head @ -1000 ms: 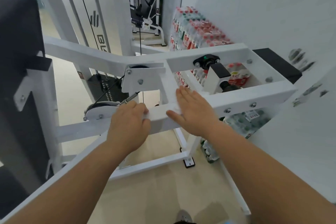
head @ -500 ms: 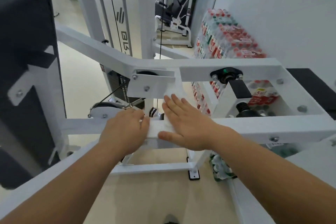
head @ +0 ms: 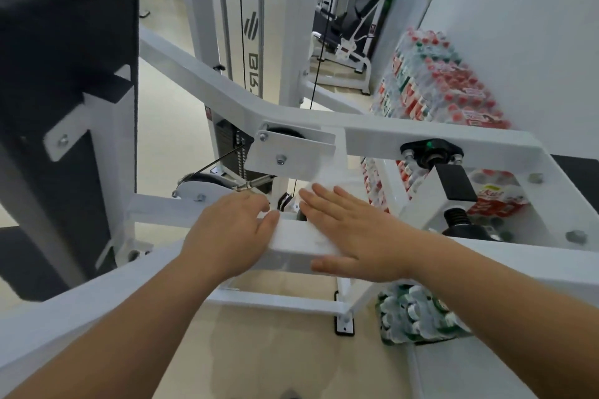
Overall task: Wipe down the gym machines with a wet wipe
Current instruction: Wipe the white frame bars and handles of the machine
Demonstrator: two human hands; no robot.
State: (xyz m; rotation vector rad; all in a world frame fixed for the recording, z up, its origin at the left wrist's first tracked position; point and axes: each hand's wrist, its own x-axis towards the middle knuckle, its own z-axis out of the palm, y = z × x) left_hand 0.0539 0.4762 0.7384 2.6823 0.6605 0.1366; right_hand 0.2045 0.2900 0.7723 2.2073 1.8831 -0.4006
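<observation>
Wet wipe (head: 298, 235): thin, white, limp. I judge it near weightless, damp, prone to bunching. It lies flat on the machine's front bar (head: 155, 209), hard to tell from the paint. Right hand (head: 353, 236), at its 3 o'clock, presses it with straight fingers. Left hand (head: 227, 233), at 9 o'clock, curls round the bar. I'd keep it under a flat palm.

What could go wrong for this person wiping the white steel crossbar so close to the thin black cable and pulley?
The left hand grips the white steel crossbar right beside the thin black cable and black pulley wheel; fingers might get pinched if the cable moves. The flat right hand could push the white wet wipe off the bar's far edge, dropping it.
</observation>
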